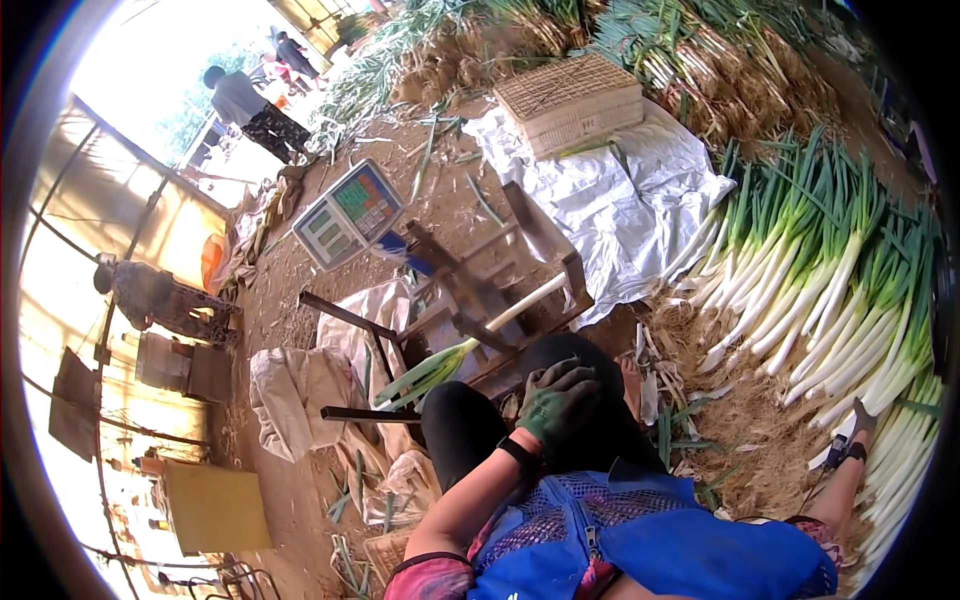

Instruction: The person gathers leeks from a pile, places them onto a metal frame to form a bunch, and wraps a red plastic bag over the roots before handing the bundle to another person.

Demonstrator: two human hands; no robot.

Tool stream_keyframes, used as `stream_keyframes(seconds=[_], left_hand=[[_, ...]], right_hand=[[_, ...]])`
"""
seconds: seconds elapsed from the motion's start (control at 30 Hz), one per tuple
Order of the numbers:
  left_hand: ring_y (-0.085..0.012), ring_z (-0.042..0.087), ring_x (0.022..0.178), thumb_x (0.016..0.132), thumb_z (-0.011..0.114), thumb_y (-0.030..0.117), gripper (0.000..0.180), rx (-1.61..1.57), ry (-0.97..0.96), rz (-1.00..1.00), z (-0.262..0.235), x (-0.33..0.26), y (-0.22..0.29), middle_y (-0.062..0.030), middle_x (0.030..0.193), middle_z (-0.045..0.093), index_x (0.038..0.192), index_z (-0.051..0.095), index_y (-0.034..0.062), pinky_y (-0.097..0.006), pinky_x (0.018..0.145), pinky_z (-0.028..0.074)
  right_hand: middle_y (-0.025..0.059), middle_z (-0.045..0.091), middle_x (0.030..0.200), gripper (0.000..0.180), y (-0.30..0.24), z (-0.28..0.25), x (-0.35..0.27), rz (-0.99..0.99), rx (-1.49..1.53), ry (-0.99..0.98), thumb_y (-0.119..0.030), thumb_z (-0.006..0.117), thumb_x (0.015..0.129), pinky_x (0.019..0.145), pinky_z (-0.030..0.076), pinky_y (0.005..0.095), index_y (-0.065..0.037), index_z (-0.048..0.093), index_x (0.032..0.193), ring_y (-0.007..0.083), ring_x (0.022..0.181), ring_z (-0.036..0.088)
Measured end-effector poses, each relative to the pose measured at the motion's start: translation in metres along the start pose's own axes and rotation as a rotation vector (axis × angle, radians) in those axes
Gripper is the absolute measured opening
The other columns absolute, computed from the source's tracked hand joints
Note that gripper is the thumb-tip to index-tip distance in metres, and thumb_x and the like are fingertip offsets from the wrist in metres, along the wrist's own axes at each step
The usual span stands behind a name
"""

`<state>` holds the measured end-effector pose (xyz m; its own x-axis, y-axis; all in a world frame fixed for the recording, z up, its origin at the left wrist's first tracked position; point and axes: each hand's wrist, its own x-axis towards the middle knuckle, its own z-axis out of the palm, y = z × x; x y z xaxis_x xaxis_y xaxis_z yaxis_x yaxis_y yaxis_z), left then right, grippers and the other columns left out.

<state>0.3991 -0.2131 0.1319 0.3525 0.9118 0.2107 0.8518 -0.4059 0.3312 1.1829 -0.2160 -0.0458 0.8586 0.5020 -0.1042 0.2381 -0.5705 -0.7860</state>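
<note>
My left hand (560,400), in a green and dark work glove, lies over my bent knee with its fingers spread on the dark trousers, holding nothing. Out at the far right, my right hand (858,428) reaches down to the white stalks of a long row of leeks (830,290). A small white and dark object (836,447) shows beside that hand; its kind is unclear, and the fingers are too small to read. Before my knees stands a rusty metal frame (470,290) with one leek (520,303) lying slantwise across it.
A digital scale display (350,215) stands behind the frame. A cream plastic crate (585,115) sits on white sheeting (640,215). More leeks (720,60) are heaped at the back. Pale sacks (300,395) lie left. Other people (245,105) stand at the far left.
</note>
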Motion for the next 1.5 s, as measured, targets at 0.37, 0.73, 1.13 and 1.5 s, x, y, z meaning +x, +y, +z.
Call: stream_keyframes(seconds=[0.37, 0.73, 1.13, 1.5], left_hand=[[-0.0233, 0.049, 0.124, 0.084, 0.064, 0.031, 0.024, -0.040, 0.100, 0.015, 0.001, -0.010, -0.011, 0.0035, 0.121, 0.061, 0.107, 0.066, 0.0224, -0.047, 0.093, 0.038], [-0.0317, 0.059, 0.115, 0.088, 0.063, 0.044, 0.060, -0.761, -0.281, 0.179, 0.045, 0.070, 0.052, -0.0164, 0.124, 0.061, 0.133, 0.049, 0.0066, -0.040, 0.096, 0.046], [-0.0162, 0.060, 0.101, 0.084, 0.074, 0.039, 0.067, -1.382, -0.974, -0.194, 0.069, 0.081, 0.096, -0.0087, 0.119, 0.064, 0.134, 0.050, 0.0026, -0.032, 0.093, 0.047], [-0.0172, 0.063, 0.094, 0.090, 0.061, 0.049, 0.053, -1.188, -0.845, -0.356, 0.080, 0.066, 0.083, -0.0120, 0.100, 0.069, 0.117, 0.064, 0.0039, -0.031, 0.083, 0.050]], right_hand=[[0.0116, 0.068, 0.096, 0.043, -0.046, -0.038, 0.014, -0.038, -0.187, -0.121, -0.022, 0.076, 0.073, 0.075, 0.051, 0.0384, 0.006, 0.067, 0.105, 0.0238, 0.081, 0.063], [0.0081, 0.063, 0.107, 0.050, -0.171, 0.053, -0.273, 0.313, 0.857, -0.723, -0.036, 0.074, 0.080, 0.088, 0.048, 0.0397, -0.009, 0.059, 0.119, 0.0243, 0.099, 0.059], [0.0135, 0.057, 0.119, 0.055, -0.215, 0.088, -0.412, 0.435, 1.115, -1.079, -0.045, 0.060, 0.093, 0.100, 0.043, 0.0436, -0.004, 0.050, 0.127, 0.0296, 0.111, 0.055], [0.0114, 0.052, 0.128, 0.058, -0.192, 0.088, -0.353, 0.403, 1.214, -0.859, -0.047, 0.058, 0.092, 0.102, 0.041, 0.0449, -0.008, 0.046, 0.133, 0.0286, 0.116, 0.051]])
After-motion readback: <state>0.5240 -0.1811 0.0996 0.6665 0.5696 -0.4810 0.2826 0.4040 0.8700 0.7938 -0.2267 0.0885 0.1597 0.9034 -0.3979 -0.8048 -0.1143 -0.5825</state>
